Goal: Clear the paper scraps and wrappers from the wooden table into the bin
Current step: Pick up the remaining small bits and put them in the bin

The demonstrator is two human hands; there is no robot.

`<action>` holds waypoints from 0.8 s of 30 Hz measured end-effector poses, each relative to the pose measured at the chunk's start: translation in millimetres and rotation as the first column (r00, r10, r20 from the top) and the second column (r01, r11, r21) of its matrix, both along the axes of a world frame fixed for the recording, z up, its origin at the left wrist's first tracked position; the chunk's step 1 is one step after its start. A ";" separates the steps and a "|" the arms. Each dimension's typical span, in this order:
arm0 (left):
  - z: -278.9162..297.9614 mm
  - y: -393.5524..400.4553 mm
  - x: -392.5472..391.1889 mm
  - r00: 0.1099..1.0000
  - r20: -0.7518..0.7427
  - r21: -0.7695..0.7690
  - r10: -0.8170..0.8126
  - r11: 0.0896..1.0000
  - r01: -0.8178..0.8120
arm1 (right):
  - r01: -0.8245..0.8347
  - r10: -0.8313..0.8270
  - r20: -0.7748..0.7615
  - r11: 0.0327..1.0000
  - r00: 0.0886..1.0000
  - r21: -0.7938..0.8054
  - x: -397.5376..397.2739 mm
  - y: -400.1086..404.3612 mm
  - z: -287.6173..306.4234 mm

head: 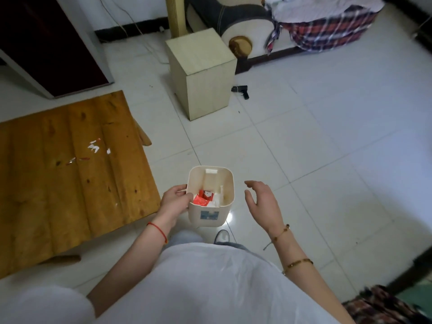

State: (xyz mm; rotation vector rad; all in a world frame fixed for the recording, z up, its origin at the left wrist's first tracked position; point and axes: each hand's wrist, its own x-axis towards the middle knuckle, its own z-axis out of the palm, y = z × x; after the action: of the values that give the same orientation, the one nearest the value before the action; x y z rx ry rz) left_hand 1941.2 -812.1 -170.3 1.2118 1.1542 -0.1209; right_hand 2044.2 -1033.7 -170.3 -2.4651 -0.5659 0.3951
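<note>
Head view: left hand (174,202) gripping bin (230,183)

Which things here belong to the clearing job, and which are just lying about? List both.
Job: wooden table; white paper scraps and red wrapper bits on it; bin, held by the left hand, red wrapper inside.

Lying about: beige box; dark tool on the floor; plaid cloth.

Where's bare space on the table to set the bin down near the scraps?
Near right corner of the wooden table, beside the left hand holding the bin, is bare. So is the far left. Crowded only mid-table: white scraps and red wrapper bits.
</note>
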 end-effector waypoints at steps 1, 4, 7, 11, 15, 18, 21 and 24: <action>2.1 -3.0 10.3 1.000 0.003 0.002 0.019 1.000 -0.019 | -0.018 0.018 0.002 1.000 1.000 0.005 13.2 0.4 1.2; 4.5 -6.0 42.4 0.997 0.004 0.019 0.075 0.997 -0.075 | -0.071 0.071 0.003 0.997 0.997 0.015 55.8 7.7 4.3; 2.4 0.9 71.0 0.992 -0.002 0.027 0.125 0.992 -0.125 | -0.115 0.114 0.016 0.993 0.993 0.032 94.0 22.2 4.6; -2.8 22.0 112.3 0.977 -0.003 0.009 0.215 0.977 -0.215 | -0.181 0.180 0.023 0.983 0.983 0.025 148.2 51.8 -0.8; -7.9 55.9 153.6 0.958 -0.015 0.021 0.285 0.958 -0.284 | -0.274 0.274 0.028 0.962 0.961 0.010 207.2 99.3 -5.0; -14.2 89.2 182.1 0.938 -0.003 0.032 0.348 0.937 -0.348 | -0.348 0.347 0.027 0.937 0.937 0.017 254.5 149.2 -1.3; -16.4 121.7 207.3 0.915 0.003 0.065 0.403 0.913 -0.402 | -0.431 0.430 0.034 0.902 0.902 0.035 297.4 204.2 8.3; -10.1 152.5 228.4 0.908 0.000 0.143 0.418 0.899 -0.414 | -0.527 0.525 0.050 0.849 0.850 0.036 332.8 260.9 17.2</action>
State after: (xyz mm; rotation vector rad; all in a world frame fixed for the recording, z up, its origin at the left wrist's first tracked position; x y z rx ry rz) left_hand 2169.6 -659.6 -180.4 1.0596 1.4444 0.2714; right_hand 2377.1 -772.8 -153.1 -2.2417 -1.2636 0.5374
